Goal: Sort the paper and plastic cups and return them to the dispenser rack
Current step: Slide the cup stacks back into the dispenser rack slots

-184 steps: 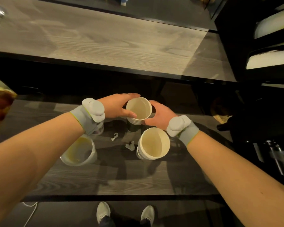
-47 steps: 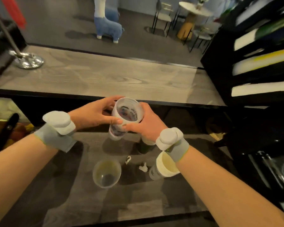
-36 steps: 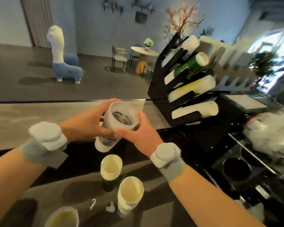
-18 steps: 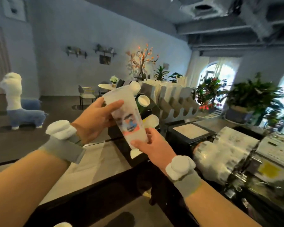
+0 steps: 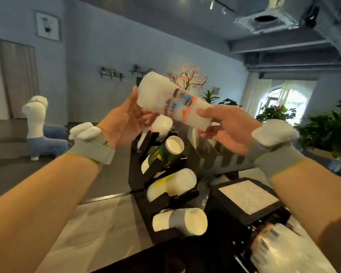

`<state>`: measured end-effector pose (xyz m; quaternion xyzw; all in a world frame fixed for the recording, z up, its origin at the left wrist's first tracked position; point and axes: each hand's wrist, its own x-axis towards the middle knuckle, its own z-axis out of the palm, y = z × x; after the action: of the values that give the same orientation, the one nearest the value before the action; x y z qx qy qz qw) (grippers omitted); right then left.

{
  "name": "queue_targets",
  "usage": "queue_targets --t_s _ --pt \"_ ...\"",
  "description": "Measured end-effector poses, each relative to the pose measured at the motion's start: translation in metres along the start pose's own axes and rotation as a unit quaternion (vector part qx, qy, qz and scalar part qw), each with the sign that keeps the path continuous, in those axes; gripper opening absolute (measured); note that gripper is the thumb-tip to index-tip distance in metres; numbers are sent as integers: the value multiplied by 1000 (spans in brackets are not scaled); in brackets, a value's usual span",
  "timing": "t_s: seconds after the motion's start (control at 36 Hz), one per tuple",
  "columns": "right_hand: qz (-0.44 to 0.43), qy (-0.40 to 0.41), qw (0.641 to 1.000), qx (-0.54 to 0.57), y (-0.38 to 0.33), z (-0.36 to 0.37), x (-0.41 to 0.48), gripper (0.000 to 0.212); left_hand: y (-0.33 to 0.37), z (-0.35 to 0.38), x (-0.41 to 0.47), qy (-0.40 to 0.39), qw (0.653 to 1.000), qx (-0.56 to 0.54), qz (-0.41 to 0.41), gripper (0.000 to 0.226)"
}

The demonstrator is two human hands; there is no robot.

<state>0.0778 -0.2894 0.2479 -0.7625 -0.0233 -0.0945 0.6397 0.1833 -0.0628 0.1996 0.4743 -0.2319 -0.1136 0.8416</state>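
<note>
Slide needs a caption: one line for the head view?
Left hand and right hand hold a printed plastic cup stack tilted above the black rack of cups.

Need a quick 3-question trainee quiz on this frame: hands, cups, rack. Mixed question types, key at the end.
1. True or false: the left hand and right hand both hold the cup stack.
2. Pick one. The cup stack is: A) above the rack; B) in a rack slot; C) below the rack.
3. Fill in: one stack in the rack wears a dark ___ sleeve.

Key: 1 true; 2 A; 3 green.
</note>
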Motion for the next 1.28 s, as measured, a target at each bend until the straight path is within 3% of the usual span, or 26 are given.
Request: queue_targets --t_s 0.06,0.17,0.28,0.36,0.47,0.56,0.69,0.97,1.11,1.28 --pt "-3 3 1000 -25 -13 -10 12 44 -2 -4 11 -7 1000 17 5 77" --pt "-1 11 997 -77 -25 -28 40 41 -14 -11 38 -2 999 44 26 61" --pt "-4 21 994 -111 -25 -40 59 39 -27 -17 59 -22 998 38 40 61" --pt "-15 29 990 -136 -20 -48 74 35 -36 -18 74 -23 989 138 46 70" --pt "-55 61 978 -191 -18 -51 89 35 -41 -15 87 0 901 420 109 72" --pt "-93 69 970 -212 -20 -50 98 27 -44 -14 95 35 841 516 160 74" --pt "-151 83 951 -257 -24 -46 107 33 -42 -20 106 106 759 595 242 77" --pt "-235 136 847 -457 -19 -18 120 53 -49 -38 115 91 730 653 178 73" --pt "-256 133 835 -468 -23 -18 116 52 -49 -34 116 81 696 687 193 67" --pt "-248 117 827 -490 -15 -16 118 53 -59 -40 113 83 668 720 168 78"
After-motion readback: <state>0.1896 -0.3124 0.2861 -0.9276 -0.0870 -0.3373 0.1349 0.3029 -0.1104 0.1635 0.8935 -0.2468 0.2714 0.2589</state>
